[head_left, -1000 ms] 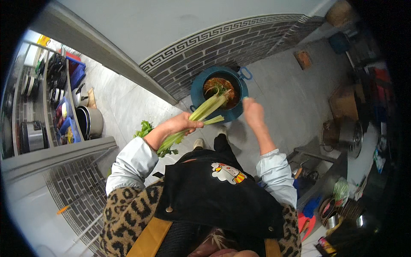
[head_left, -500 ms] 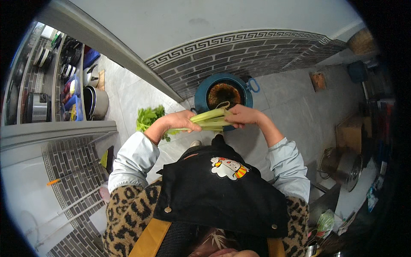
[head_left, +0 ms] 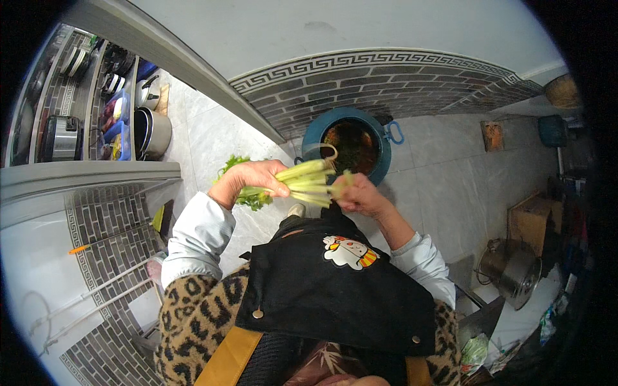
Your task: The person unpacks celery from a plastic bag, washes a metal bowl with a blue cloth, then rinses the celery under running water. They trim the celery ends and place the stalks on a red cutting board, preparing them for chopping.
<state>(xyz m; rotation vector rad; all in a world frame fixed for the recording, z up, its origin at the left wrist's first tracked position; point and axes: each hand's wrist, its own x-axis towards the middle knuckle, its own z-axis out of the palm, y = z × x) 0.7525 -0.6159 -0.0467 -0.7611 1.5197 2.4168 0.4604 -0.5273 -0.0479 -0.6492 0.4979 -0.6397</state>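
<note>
My left hand [head_left: 259, 180] is wrapped round a bunch of celery [head_left: 310, 181]. The pale green stalks fan out to the right of that hand, and the leaves hang to its left above the floor. My right hand [head_left: 362, 195] is closed at the cut-looking ends of the stalks, just right of the bunch. A short, blurred pale green celery piece shows at its fingers, smeared by motion. Beyond both hands stands a round blue bin [head_left: 384, 157] with a side handle and dark brown and reddish contents inside. One thin curled strand juts from the stalks over its rim.
A grey brick-patterned wall [head_left: 335, 87] rises behind the bin. Shelves with pots and blue baskets [head_left: 116, 125] stand at the left beyond a partition. To the right are a cardboard box [head_left: 529, 219], a metal pot [head_left: 508, 267] and a brick-like block [head_left: 492, 136] on the tiled floor.
My right hand has moved nearer to my body, off the far side of the stalks, with a celery piece at its fingers. The stalk ends have spread apart. The view has shifted slightly.
</note>
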